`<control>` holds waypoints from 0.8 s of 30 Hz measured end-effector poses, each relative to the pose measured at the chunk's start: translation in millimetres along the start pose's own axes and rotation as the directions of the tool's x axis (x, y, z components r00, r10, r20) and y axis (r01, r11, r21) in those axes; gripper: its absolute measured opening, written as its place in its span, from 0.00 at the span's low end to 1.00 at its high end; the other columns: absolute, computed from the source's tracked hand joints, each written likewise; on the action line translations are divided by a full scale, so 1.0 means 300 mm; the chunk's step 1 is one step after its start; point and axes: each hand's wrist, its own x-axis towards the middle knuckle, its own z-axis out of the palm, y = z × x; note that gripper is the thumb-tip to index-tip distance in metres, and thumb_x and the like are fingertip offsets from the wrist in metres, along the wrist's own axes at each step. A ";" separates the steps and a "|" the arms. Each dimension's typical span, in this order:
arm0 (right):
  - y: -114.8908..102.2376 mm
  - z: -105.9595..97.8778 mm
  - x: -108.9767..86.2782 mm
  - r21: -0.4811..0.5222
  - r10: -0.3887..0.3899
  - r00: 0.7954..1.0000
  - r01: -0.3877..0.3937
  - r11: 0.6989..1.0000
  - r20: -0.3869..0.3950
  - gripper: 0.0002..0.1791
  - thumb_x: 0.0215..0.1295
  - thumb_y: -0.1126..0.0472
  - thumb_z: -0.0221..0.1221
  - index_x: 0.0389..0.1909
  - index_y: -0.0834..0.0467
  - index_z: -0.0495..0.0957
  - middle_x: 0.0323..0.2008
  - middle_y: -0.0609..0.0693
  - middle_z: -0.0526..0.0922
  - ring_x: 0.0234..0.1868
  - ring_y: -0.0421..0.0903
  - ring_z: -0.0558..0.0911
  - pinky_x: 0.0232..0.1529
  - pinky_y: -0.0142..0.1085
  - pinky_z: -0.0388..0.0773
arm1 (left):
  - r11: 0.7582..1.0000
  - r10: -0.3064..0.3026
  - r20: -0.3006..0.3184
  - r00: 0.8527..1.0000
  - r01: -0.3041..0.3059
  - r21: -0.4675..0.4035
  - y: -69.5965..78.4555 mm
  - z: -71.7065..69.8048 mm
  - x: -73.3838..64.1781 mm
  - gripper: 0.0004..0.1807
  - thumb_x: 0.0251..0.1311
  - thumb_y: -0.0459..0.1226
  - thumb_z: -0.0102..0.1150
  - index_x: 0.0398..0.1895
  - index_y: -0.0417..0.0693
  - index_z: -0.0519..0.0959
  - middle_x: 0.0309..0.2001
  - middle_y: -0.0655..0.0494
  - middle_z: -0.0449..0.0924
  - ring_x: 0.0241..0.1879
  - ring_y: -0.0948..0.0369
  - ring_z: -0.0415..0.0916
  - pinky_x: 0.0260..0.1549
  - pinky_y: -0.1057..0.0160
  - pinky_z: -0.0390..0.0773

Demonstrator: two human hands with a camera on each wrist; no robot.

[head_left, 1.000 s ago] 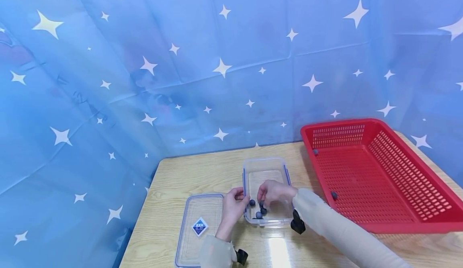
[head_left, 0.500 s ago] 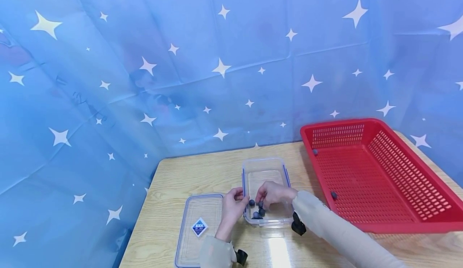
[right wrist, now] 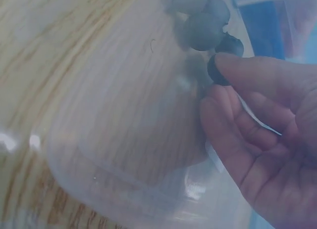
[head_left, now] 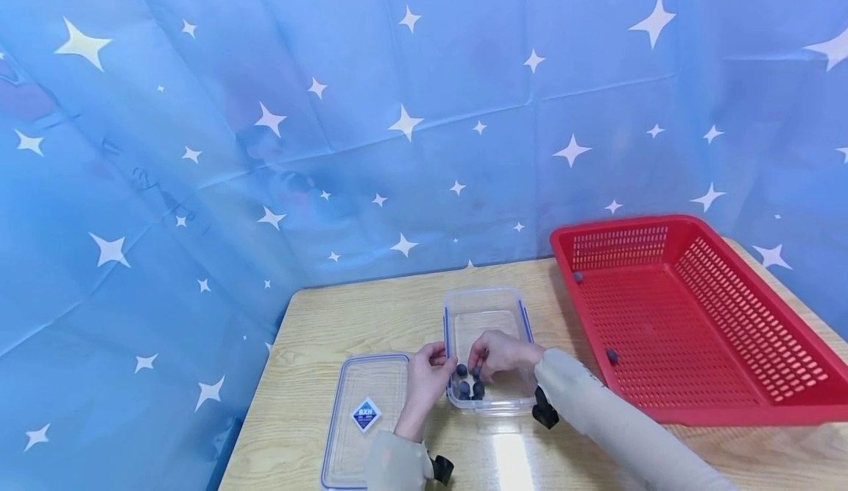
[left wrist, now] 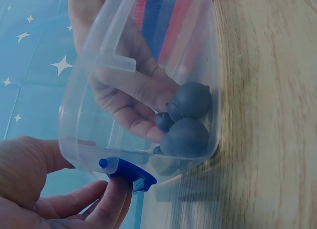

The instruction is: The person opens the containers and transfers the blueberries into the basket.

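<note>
A clear plastic food container (head_left: 489,299) stands lidless on the table, with several dark blue blueberries (left wrist: 185,138) in its near left part. My left hand (head_left: 427,384) grips its left wall, thumb at the rim and fingers under the blue side latch (left wrist: 130,173). Inside the container is my right hand (head_left: 501,353), reaching down from the right. Its thumb and fingers pinch one blueberry (right wrist: 218,70) low near the bottom, close against the others. The lid (head_left: 366,432), clear with a blue seal and a diamond label, lies flat left of the container.
A large red basket (head_left: 669,344) stands on the right of the table (head_left: 358,314). One blueberry (head_left: 612,356) lies by its left wall, another blueberry (head_left: 578,277) in its far left corner. A blue curtain with stars (head_left: 411,145) hangs behind.
The blueberries at the container's near end have shifted; one has come into line beside another. My right hand has moved slightly left inside the container. My left hand keeps its grip.
</note>
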 end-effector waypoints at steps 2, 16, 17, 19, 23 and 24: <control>0.000 -0.001 0.002 -0.002 -0.004 1.000 0.004 1.000 -0.004 0.12 0.37 0.80 0.62 0.28 0.70 0.80 0.23 0.52 0.81 0.24 0.36 0.74 0.27 0.26 0.73 | 1.000 0.004 -0.003 1.000 -0.004 0.000 0.001 -0.001 0.000 0.15 0.48 0.27 0.64 0.41 0.28 0.78 0.35 0.41 0.81 0.30 0.59 0.77 0.31 0.69 0.78; -0.014 -0.005 0.009 0.030 -0.031 0.993 0.035 0.999 -0.110 0.12 0.39 0.78 0.63 0.30 0.69 0.80 0.25 0.53 0.82 0.26 0.38 0.76 0.30 0.28 0.75 | 1.000 0.001 -0.006 1.000 -0.001 -0.018 0.000 -0.008 -0.005 0.16 0.49 0.26 0.63 0.42 0.26 0.77 0.36 0.38 0.80 0.31 0.58 0.78 0.31 0.69 0.77; -0.017 -0.007 0.010 0.032 -0.042 0.992 0.046 0.998 -0.121 0.12 0.40 0.77 0.63 0.31 0.69 0.80 0.26 0.53 0.82 0.27 0.38 0.77 0.31 0.29 0.76 | 1.000 -0.005 -0.008 1.000 0.005 -0.020 0.000 -0.008 -0.005 0.16 0.49 0.26 0.63 0.42 0.26 0.77 0.36 0.38 0.80 0.31 0.58 0.78 0.31 0.70 0.77; -0.022 -0.012 0.013 0.031 -0.058 0.989 0.063 0.998 -0.138 0.12 0.41 0.77 0.63 0.32 0.69 0.80 0.27 0.53 0.83 0.28 0.39 0.78 0.33 0.30 0.77 | 1.000 -0.008 -0.012 1.000 0.008 -0.018 -0.003 -0.009 -0.005 0.16 0.49 0.26 0.63 0.42 0.26 0.77 0.36 0.37 0.80 0.31 0.57 0.78 0.31 0.69 0.78; -0.032 -0.018 0.016 0.024 -0.053 0.985 0.058 0.998 -0.165 0.12 0.44 0.75 0.63 0.34 0.68 0.80 0.28 0.51 0.82 0.29 0.39 0.78 0.34 0.31 0.77 | 1.000 -0.020 -0.008 1.000 0.020 -0.021 -0.010 -0.007 -0.001 0.16 0.50 0.25 0.62 0.43 0.26 0.77 0.37 0.37 0.80 0.32 0.58 0.77 0.32 0.70 0.77; -0.034 -0.018 0.016 0.019 -0.048 0.984 0.052 0.998 -0.174 0.12 0.45 0.75 0.63 0.35 0.67 0.81 0.28 0.50 0.82 0.30 0.39 0.77 0.34 0.30 0.76 | 1.000 -0.012 -0.009 1.000 0.012 -0.018 -0.011 -0.007 -0.001 0.16 0.50 0.25 0.62 0.43 0.26 0.76 0.37 0.37 0.80 0.32 0.58 0.77 0.31 0.69 0.78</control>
